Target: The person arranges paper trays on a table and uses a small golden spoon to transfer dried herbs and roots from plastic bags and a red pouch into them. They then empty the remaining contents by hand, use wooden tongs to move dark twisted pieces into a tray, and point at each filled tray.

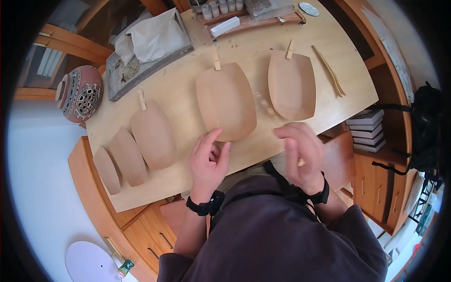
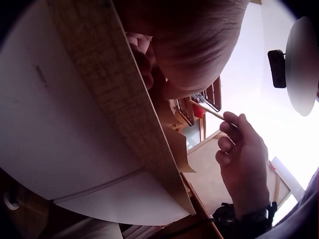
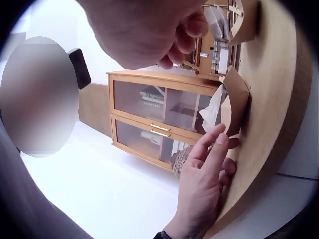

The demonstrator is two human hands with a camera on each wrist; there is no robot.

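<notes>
My left hand [image 1: 208,160] is at the near end of a shallow tan tray [image 1: 225,101]; its index fingertip is right at the rim, thumb spread apart from it. A small wooden clothespin [image 1: 217,61] clips the tray's far end. To the right, my right hand [image 1: 303,152], blurred, is raised near the table's front edge. Between thumb and forefinger it pinches a thin light wooden stick [image 2: 209,110], whose tip is blurred in the head view. Beyond that hand lies a smaller tan tray [image 1: 292,87] with its own clothespin [image 1: 290,49].
Three more tan pieces rest at the left, one [image 1: 152,134] bearing a clothespin. Curved wooden tweezers [image 1: 329,70] lie at the right. A grey tray [image 1: 115,84] with white cloth, a patterned pot [image 1: 82,94] and a rack of small jars [image 1: 223,7] stand around the back.
</notes>
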